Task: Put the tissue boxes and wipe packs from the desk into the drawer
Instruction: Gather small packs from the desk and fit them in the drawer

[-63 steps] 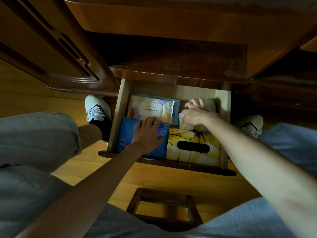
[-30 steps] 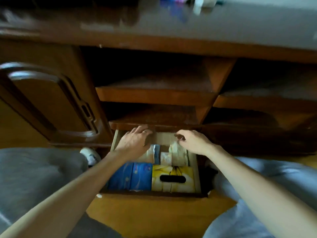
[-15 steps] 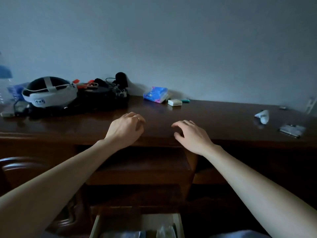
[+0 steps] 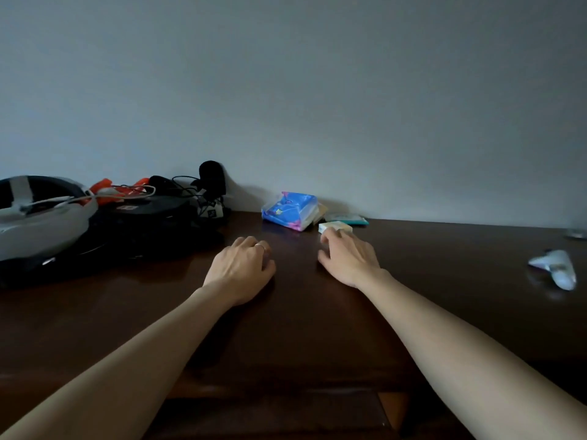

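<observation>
The white headset (image 4: 38, 214) at the far left of the table (image 4: 301, 312) is cut off by the frame edge, and a small object (image 4: 576, 233) at the far right edge is too dim to identify. Behind the blue tissue pack (image 4: 290, 211), a teal pack (image 4: 349, 219) is partly hidden. The right hand (image 4: 349, 258) covers the near side of a small pale box (image 4: 336, 227), fingertip contact unclear.

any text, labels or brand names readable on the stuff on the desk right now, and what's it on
None can be read.
Blue tissue pack: printed pattern only, any lettering blurred.
Small white pack at the right hand: no legible print.
Black device: a pale mark on top, too dim to read.
Small tag by the cables: a dark mark, too small to read.
White headset: nothing legible.
</observation>
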Tool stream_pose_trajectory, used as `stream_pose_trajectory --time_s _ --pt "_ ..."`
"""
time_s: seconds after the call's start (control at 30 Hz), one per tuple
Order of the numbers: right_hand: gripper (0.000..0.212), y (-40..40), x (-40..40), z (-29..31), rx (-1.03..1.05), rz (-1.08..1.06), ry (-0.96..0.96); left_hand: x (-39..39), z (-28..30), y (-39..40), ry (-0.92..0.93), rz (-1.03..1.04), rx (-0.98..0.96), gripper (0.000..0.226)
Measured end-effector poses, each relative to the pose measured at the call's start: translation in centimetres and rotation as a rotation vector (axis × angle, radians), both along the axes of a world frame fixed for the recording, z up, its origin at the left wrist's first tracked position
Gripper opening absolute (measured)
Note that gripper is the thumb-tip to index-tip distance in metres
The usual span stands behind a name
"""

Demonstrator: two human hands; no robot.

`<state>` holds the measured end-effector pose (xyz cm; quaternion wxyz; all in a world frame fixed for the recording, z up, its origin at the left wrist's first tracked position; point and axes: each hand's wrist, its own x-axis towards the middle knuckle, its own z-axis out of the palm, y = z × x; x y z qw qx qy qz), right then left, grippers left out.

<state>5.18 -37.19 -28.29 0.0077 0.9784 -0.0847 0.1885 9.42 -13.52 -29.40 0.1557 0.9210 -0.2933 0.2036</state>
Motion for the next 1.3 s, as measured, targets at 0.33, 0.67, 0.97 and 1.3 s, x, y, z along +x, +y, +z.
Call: stream_pose_trajectory --time_s 0.33,0.67,0.97,1.3 --pt "0.028 2.6 13.9 -0.1 0.074 -0.142 0.055 4.5 -0.6 -0.4 0.168 0.059 -0.148 0.059" --pt "0.025 -0.7 9.8 1.8 0.418 0.323 -0.124 7.5 -0.6 -1.2 -0.087 0.047 0.058 0.091" --pt "0.041 -4.6 11.3 -0.2 0.157 -0.149 0.181 7.4 -0.8 -0.9 0.013 0.031 0.036 0.055" --pt "0.076 -2.7 19.0 1.8 0.137 -0.239 0.17 7.8 -1.2 -0.9 -0.039 0.054 0.031 0.06"
